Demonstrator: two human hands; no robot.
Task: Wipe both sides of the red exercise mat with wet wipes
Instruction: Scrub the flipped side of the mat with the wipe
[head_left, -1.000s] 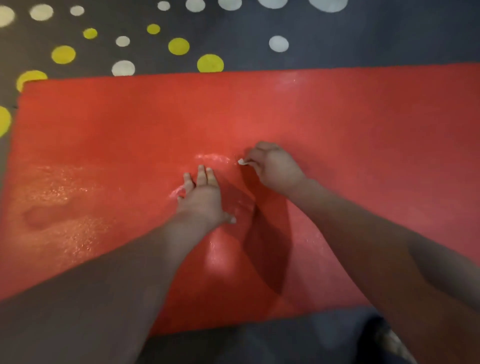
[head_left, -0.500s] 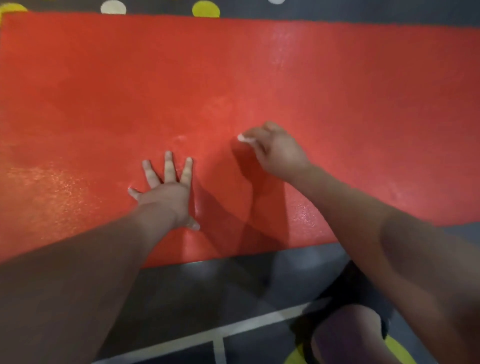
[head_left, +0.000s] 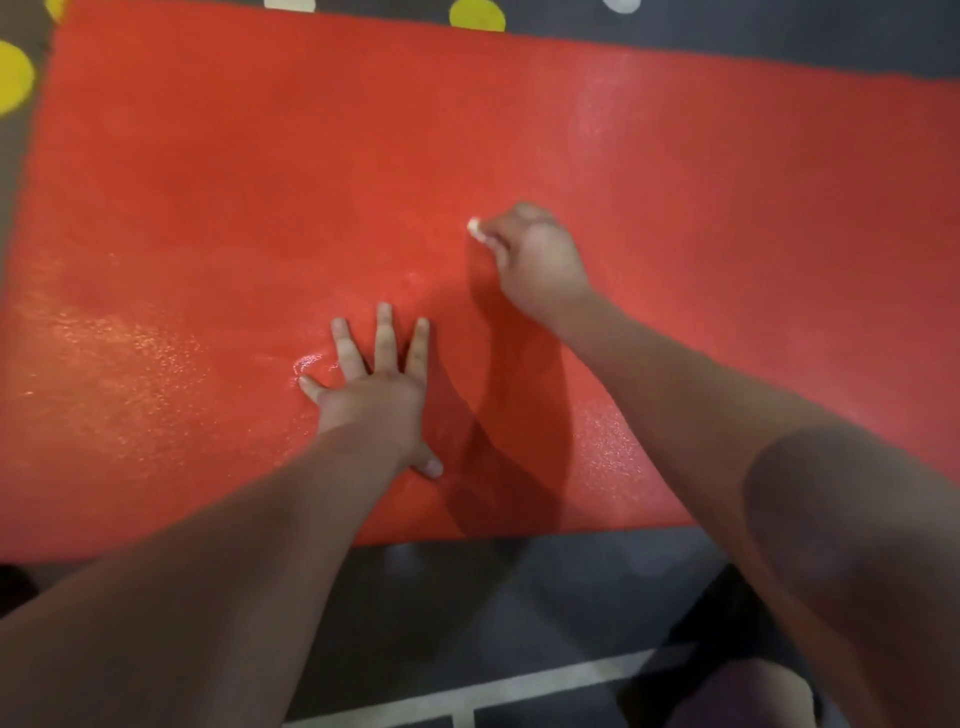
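near the middle of the red exercise mat (head_left: 249, 171): right hand (head_left: 540, 265) curled into a fist round a small wad of white wet wipe (head_left: 475, 230); only a bit of the wipe pokes out past the fingers, down against the mat surface. left hand (head_left: 376, 397) just beside it and nearer the body, palm down, fingers (head_left: 385, 338) straight and spread, thumb out to the side, pressed flat on the mat, holding nothing. both forearms bare, reaching in over the near edge; their shadows fall on the mat between the hands. mat lies flat on a dark grey floor (head_left: 519, 587), long near edge running across the view, far edge close to the top. glossy wet sheen (head_left: 119, 358) on the mat's left part, a small shiny streak by the left little finger, fainter sheen right of the right forearm. beyond the far edge the floor carries yellow dots (head_left: 477, 16) and white dots (head_left: 289, 4). a white line (head_left: 519, 686) marks the floor on the near side
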